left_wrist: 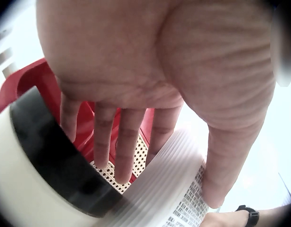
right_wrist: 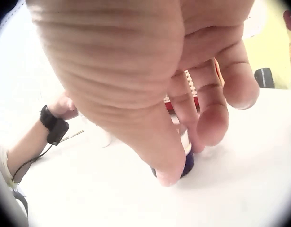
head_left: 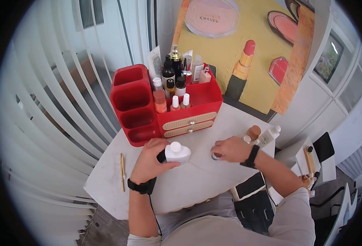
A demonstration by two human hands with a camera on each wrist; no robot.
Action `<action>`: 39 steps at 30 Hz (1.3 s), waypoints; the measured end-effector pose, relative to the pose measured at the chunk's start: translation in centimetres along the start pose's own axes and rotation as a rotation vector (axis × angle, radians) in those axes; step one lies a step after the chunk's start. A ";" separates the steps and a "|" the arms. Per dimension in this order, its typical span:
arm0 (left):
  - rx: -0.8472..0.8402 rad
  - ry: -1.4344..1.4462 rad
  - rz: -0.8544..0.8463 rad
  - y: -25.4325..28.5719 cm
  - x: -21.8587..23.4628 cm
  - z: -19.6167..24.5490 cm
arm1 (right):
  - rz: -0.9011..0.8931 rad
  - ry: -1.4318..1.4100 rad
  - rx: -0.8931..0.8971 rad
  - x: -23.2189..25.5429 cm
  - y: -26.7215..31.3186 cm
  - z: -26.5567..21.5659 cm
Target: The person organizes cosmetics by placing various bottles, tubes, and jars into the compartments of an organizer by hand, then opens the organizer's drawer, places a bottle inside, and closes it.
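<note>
My left hand (head_left: 150, 159) grips a white bottle (head_left: 178, 155) with a round white cap, standing left of the table's middle. A dark thing (head_left: 161, 156) shows between palm and bottle. In the left wrist view, the thumb of my left hand (left_wrist: 155, 94) lies on a ribbed white side (left_wrist: 159, 172) with fine print; a black band (left_wrist: 60, 153) crosses a white thing nearby. To the right, my right hand (head_left: 233, 149) holds a small dark-ended item (head_left: 216, 156) low at the tabletop. The right wrist view shows its dark blue end (right_wrist: 188, 164) beside the thumb of my right hand (right_wrist: 150, 94).
Behind my hands stands a red organizer (head_left: 189, 116) with two woven-front drawers, empty left compartments and several bottles. A brown-capped bottle (head_left: 253, 133) and a white tube (head_left: 269, 136) are at the table's right. Thin gold sticks (head_left: 122, 172) lie left. A cosmetics picture (head_left: 213, 49) stands behind.
</note>
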State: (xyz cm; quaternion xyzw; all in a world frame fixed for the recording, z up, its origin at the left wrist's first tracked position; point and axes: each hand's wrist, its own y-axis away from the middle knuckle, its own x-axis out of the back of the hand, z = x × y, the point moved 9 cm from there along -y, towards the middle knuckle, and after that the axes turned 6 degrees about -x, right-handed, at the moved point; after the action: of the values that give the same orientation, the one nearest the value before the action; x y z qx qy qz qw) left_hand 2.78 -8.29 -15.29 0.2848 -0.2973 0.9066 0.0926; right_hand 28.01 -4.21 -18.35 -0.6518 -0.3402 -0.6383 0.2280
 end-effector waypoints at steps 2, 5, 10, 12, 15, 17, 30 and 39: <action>-0.001 0.013 0.011 -0.1 0.0 0.1 | -0.061 -0.052 0.083 0.1 -1.1 -2.3; -0.002 0.024 0.023 -0.2 0.4 0.2 | 0.183 -0.213 0.121 7.9 -2.1 -3.4; 0.002 0.025 0.042 0.0 0.3 0.1 | 0.781 -0.327 -0.195 20.6 -4.1 3.4; 0.024 0.006 -0.002 0.0 0.2 0.0 | 0.751 -0.246 -0.159 21.5 -7.3 5.8; 0.014 0.004 0.011 0.1 0.3 0.0 | 0.668 -0.091 -0.151 20.9 -11.5 6.9; 0.011 -0.005 0.010 0.4 0.2 -0.2 | 0.599 0.121 -0.205 20.8 -13.3 5.2; -0.004 -0.020 0.010 0.2 0.1 -0.2 | 0.520 0.189 -0.193 19.3 -15.4 7.6; 0.003 -0.045 0.011 0.2 -0.3 -0.6 | 0.345 0.219 -0.486 17.5 -0.9 6.8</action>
State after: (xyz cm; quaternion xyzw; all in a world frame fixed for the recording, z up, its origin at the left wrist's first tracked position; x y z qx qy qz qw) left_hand 2.70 -8.08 -16.00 0.3035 -0.2993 0.9010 0.0804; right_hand 31.16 4.07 -1.70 -0.6628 -0.0352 -0.7192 0.2057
